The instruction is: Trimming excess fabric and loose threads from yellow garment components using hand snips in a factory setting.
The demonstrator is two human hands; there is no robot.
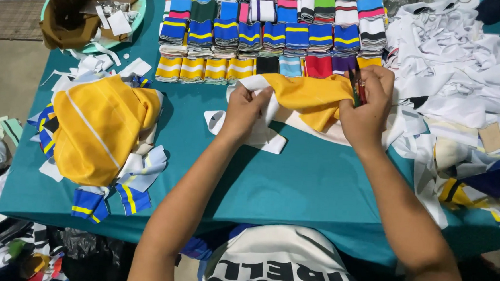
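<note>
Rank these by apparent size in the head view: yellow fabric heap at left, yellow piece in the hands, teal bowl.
1. Yellow heap
2. Teal bowl, partly cut off, so its rank is unsure
3. Yellow piece

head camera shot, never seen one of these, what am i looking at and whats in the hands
The one picture comes from a camera worn on a person's head, looking down at their own two bare arms over a teal-covered table. The left hand and right hand together hold a yellow and white fabric piece. The right hand also grips small scissors. Behind lie rows of folded striped knit bands. To the left sits a yellow garment pile, to the right a heap of white fabric pieces.
</note>
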